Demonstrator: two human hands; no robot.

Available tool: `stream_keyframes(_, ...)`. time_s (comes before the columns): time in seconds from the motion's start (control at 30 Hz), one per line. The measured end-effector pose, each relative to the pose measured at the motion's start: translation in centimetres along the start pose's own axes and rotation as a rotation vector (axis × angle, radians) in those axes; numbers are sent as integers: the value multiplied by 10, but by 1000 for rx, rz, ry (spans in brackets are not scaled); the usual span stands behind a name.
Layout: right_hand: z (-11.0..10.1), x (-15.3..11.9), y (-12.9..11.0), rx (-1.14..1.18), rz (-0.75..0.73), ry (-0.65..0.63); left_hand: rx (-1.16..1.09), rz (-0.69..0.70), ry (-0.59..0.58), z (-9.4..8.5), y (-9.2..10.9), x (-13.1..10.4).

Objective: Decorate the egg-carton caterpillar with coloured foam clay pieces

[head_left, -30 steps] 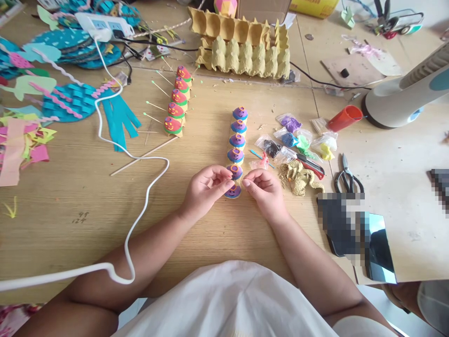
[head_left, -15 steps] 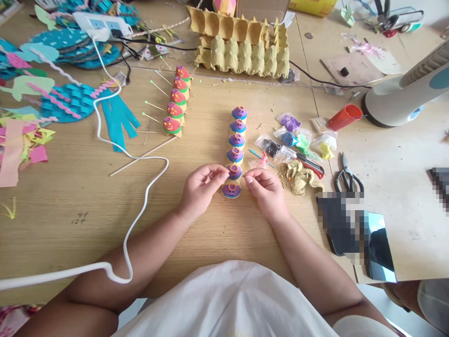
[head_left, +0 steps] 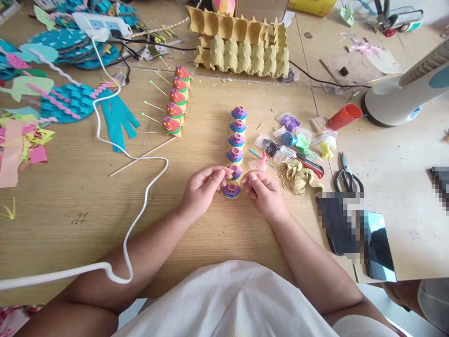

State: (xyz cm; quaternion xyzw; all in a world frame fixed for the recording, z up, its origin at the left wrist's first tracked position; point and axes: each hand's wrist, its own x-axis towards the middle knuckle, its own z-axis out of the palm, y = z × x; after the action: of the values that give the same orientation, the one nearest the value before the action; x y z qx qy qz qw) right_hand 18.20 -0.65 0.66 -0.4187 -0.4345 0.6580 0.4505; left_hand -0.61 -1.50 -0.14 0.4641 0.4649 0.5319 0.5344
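Currently, head view: both bare hands meet over the wooden table [head_left: 224, 234], one on each side of a purple-and-blue row of domes [head_left: 235, 155].
Left hand [head_left: 201, 191]: nearly closed, fingers curled, thumb laid against the index finger; cannot tell whether anything small sits in the pinch.
Left fingertips: overlap the second-nearest dome as seen from above; contact with it is unclear.
Right hand [head_left: 265, 193]: also nearly closed, fingers bent inward, thumb over the index finger; any tiny thing held is too small to tell.
Right fingertips: just right of the row, a narrow gap from the left ones.
Domes: six, running straight away from the person, orange rings on top; dark facial marks on the nearest.
Beyond right hand: pink clay in a bag [head_left: 260, 162], a slim blue tool [head_left: 255, 153].
Right of right hand: torn carton scraps [head_left: 299, 178], red craft knife [head_left: 310, 166], scissors [head_left: 345, 173].
Farther left: red-and-green row [head_left: 178, 97], green-tipped sticks beside it.
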Motion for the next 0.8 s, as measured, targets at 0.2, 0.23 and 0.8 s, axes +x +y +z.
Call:
stream_keyframes(0.2, -1, 1, 1, 89, 26, -31, 14, -4, 0, 0, 0, 0)
stream_keyframes(0.23, -1, 1, 1, 110, 33, -34, 12, -5, -4, 0, 0, 0)
stream_keyframes(0.8, 1, 0, -6, 203, 100, -33, 21, -31, -6, -1, 3, -1)
